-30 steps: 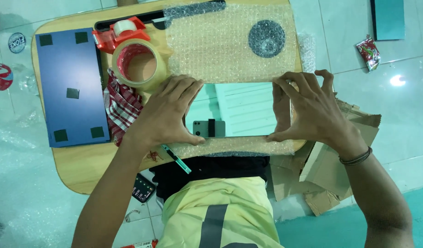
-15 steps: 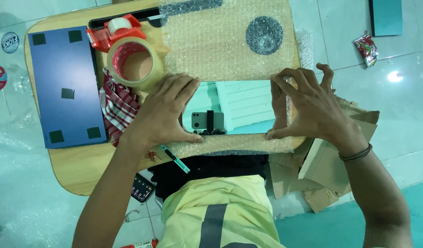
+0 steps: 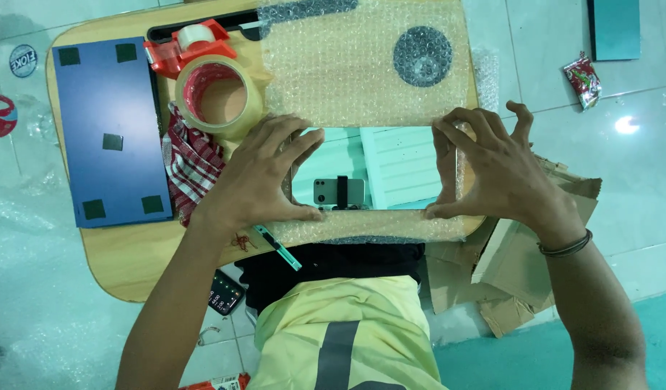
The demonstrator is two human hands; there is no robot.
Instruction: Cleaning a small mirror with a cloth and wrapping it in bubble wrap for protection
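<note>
a: bubble wrap (image 3: 362,68), one clear sheet. where does it lie?
b: across my wooden lap table (image 3: 131,253), spread flat on the far half, its near edge folded up over the mirror (image 3: 376,170), which it now frames on three sides. a second ago more glass showed on the near side; the flap has come up since.
a: next, the blue panel (image 3: 109,133)?
b: left of the table, flat, dark pads on it. untouched, as before.
a: mirror, position?
b: middle of the table, between my hands, reflecting a pale slatted surface.
a: hands?
b: my left hand (image 3: 264,177) is spread, fingers splayed, pressing the wrap at the mirror's left edge. my right hand (image 3: 492,170) pinches the wrap on the right edge, thumb low, fingers curved over. neither is closed round anything loose.
a: smaller items?
b: checked cloth (image 3: 192,162), tan tape roll (image 3: 217,94), red tape dispenser (image 3: 192,43), teal cutter (image 3: 279,248) by my left wrist.
</note>
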